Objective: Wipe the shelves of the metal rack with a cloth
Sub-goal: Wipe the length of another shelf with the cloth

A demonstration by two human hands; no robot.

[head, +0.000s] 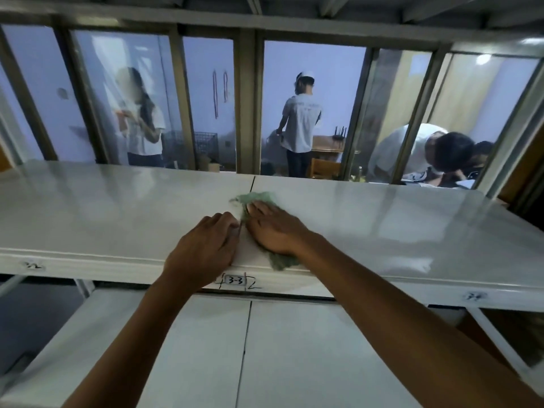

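Note:
A white metal rack shelf (pixel 382 225) runs across the middle of the view, glossy, with a seam at its centre. A pale green cloth (pixel 259 198) lies on it by the seam. My right hand (pixel 276 228) presses flat on the cloth, which sticks out beyond the fingertips and under the wrist at the shelf's front edge. My left hand (pixel 203 245) rests beside it, fingers curled over the front edge, touching the cloth's left side. A lower shelf (pixel 294 348) of the same rack shows beneath my forearms.
A label reading 3-3 (pixel 234 280) is on the shelf's front lip. Rack uprights (pixel 247 104) stand behind the shelf. Beyond glass panes, three people (pixel 300 125) are in another room with a wooden desk and chair. An upper shelf's underside spans the top.

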